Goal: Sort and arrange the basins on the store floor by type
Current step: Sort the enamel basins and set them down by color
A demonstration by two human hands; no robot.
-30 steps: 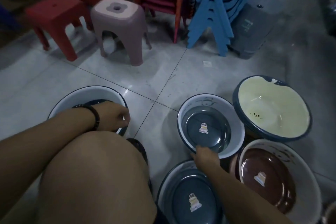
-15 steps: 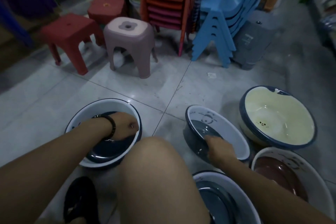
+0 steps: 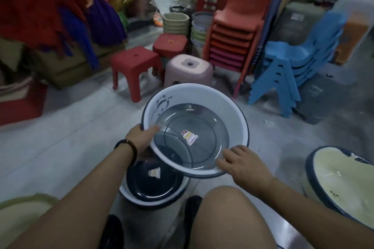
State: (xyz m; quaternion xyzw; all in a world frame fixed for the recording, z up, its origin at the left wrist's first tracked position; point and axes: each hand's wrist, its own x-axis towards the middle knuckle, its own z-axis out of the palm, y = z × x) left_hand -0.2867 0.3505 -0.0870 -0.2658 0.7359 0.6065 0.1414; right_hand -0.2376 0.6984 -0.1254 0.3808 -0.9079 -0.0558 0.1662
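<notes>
A white basin with a grey-blue bottom and dark rim [image 3: 218,107] is held tilted in the air above the floor. My left hand [image 3: 140,137] grips its left rim, thumb inside. My right hand [image 3: 242,164] holds its near right rim. Directly below it on the floor sits a matching white basin with a dark blue bottom [image 3: 153,186], partly hidden by the held one. A cream basin with a dark rim [image 3: 342,184] stands on the floor at the right edge. Part of a pale basin [image 3: 22,208] shows at the lower left.
A red stool [image 3: 134,64], a second red stool [image 3: 170,44] and a pink stool [image 3: 188,70] stand just behind. Stacked red chairs [image 3: 232,42], blue chairs [image 3: 293,70] and stacked baskets [image 3: 176,24] fill the back. My knee [image 3: 226,218] is low centre.
The right hand lifted the grey-bottomed basin off the floor and carried it left; the left hand left the dark blue basin and took the lifted basin's rim. The view tilted up.
</notes>
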